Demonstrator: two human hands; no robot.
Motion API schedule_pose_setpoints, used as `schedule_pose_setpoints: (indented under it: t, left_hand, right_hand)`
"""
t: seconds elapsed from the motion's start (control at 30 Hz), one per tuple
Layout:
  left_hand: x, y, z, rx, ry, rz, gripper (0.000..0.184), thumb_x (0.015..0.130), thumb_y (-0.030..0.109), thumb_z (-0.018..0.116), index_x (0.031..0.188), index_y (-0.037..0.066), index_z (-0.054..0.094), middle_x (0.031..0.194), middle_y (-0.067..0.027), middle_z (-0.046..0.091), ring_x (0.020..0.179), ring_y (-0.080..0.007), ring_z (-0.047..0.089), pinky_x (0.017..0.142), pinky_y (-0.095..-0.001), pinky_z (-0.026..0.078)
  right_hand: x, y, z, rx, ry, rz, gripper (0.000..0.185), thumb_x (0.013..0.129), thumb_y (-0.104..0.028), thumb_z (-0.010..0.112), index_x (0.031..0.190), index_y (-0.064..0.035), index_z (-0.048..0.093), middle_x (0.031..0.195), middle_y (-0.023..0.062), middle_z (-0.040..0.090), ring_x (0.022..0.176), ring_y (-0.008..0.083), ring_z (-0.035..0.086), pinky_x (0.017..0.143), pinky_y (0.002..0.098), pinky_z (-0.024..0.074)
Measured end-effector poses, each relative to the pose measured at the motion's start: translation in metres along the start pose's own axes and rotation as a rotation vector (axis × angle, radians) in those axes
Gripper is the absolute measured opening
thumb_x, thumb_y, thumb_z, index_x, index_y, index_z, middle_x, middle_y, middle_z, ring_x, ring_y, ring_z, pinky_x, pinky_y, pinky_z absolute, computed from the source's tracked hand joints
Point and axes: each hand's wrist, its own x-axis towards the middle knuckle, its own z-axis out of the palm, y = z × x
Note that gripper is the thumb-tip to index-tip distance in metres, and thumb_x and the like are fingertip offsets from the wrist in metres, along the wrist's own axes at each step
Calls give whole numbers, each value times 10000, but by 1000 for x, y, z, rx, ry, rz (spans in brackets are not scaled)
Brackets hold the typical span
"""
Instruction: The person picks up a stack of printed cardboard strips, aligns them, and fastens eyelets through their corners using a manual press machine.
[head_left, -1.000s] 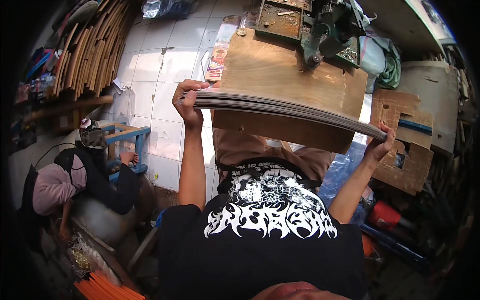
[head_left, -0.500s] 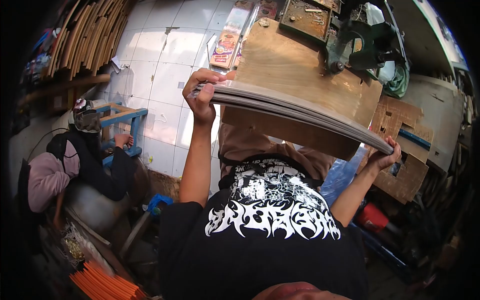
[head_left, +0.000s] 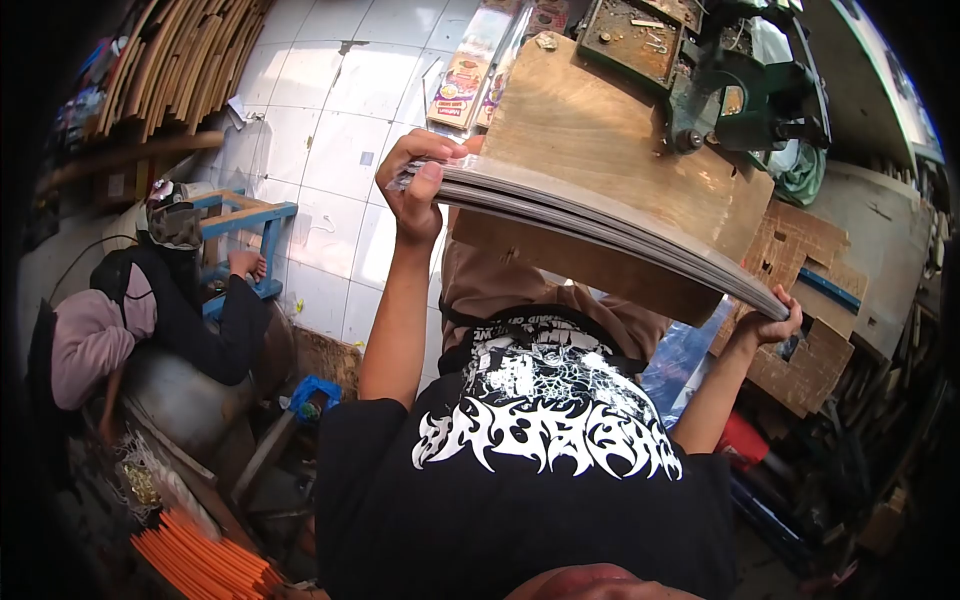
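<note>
A long stack of thin sheets is held up in front of me, sagging a little and slanting down to the right. My left hand is closed round its left end, thumb on the near side. At the right end, my right hand grips the stack's corner. Behind and beneath the sheets is a wooden board tabletop. A green metal machine stands on its far right part, beside a tray of small metal bits.
Another person sits at the left near a blue stool frame. Wooden strips are piled at the upper left, orange rods at the lower left. Printed boxes lie past the board; cut brown panels are at the right.
The view has shifted, so the board and machine appear farther right. Both hands still hold the stack, which now slants more steeply down to the right.
</note>
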Motion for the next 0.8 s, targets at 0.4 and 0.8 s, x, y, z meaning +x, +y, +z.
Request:
schedule_pose_setpoints:
  t: [0.4, 0.8]
  left_hand:
    - [0, -2, -3, -28, 0, 24, 230, 871, 203, 540, 894, -21, 591, 837, -179, 647, 785, -241, 643, 771, -351, 522]
    - [-1, -1, -2, -9, -3, 40, 295, 977, 271, 568, 860, 0, 592, 784, -143, 632, 752, -216, 644, 742, -328, 524]
  right_hand:
    - [-1, 1, 0, -67, -17, -44, 264, 858, -236, 496, 827, 8, 592, 739, 136, 642, 738, 288, 649, 804, 420, 530]
    - [1, 5, -4, -96, 5, -60, 174, 844, -181, 514, 839, -11, 551, 778, 110, 582, 764, 280, 627, 824, 442, 537]
